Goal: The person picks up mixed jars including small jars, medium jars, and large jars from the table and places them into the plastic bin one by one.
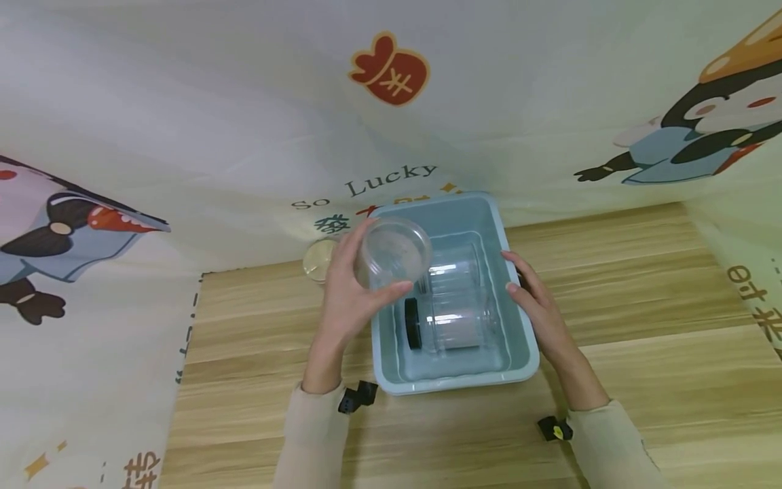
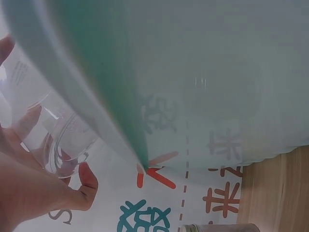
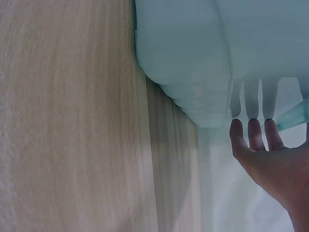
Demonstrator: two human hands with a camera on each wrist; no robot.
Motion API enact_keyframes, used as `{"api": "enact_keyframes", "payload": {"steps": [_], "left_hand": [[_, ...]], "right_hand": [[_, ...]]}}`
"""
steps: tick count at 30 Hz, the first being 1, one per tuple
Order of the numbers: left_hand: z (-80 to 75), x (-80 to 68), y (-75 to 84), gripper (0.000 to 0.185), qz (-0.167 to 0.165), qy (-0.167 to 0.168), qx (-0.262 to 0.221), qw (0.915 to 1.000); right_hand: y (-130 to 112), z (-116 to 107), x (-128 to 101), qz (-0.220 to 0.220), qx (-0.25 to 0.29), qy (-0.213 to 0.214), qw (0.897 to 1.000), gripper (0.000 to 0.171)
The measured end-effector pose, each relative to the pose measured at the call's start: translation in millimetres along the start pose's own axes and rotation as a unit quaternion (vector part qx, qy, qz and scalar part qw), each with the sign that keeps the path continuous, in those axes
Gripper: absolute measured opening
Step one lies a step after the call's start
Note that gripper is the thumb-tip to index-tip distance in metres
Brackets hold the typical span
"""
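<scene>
Head view shows us our left hand [image 1: 348,292] wrapped around a clear plastic jar [image 1: 393,252], the fingers curled round its side and the thumb across its front, holding it tilted above the left rim of a light blue plastic tub [image 1: 519,319]. Under those fingers, inside the tub, a second clear jar [image 1: 455,302] lies on its side with a black lid [image 1: 413,324] at its left end. Just beyond the knuckles of our left hand, a round beige lid [image 1: 319,260] rests on the wooden tabletop [image 1: 641,305] against the printed cloth backdrop [image 1: 244,136].

Our right hand [image 1: 540,305] lies flat against the tub's right wall, fingers straight and touching the rim, gripping nothing. From the right wrist we see three fingertips [image 3: 255,133] pressed to the pale blue wall [image 3: 193,58], with the tabletop to their left.

From the left wrist, the held jar [image 2: 58,145] sits between our thumb [image 2: 87,181] and fingers, and the tub's edge [image 2: 96,96] runs just beside them.
</scene>
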State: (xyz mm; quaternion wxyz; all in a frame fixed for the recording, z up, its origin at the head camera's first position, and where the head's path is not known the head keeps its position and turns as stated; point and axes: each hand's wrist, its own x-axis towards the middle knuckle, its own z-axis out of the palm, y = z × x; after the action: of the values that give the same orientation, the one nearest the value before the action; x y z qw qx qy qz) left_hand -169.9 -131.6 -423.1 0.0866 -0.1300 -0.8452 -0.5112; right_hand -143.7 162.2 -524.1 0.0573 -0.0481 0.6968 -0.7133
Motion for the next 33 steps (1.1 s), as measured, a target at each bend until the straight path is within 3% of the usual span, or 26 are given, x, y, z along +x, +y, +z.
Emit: {"api": "enact_keyframes", "payload": {"steps": [9,16,27,33], "left_hand": [[4.7,6.3,2.8,0.095,0.004,-0.003,0.038,0.9993],[6.6,8.5,6.7,0.092,0.002,-0.028,0.090,0.9956],[8.4,15.4,15.4,0.092,0.000,-0.088,0.169,0.9816],[13.1,19.6,21.7,0.093,-0.013,-0.129,0.209,0.9691]], "right_hand": [[-1,0,0,-0.006,0.015,-0.003,1.000,0.049],[-2,0,0,-0.005,0.017,-0.003,1.000,0.049],[-2,0,0,-0.003,0.012,0.000,1.000,0.049],[-1,-1,0,-0.002,0.002,-0.001,1.000,0.049]]}}
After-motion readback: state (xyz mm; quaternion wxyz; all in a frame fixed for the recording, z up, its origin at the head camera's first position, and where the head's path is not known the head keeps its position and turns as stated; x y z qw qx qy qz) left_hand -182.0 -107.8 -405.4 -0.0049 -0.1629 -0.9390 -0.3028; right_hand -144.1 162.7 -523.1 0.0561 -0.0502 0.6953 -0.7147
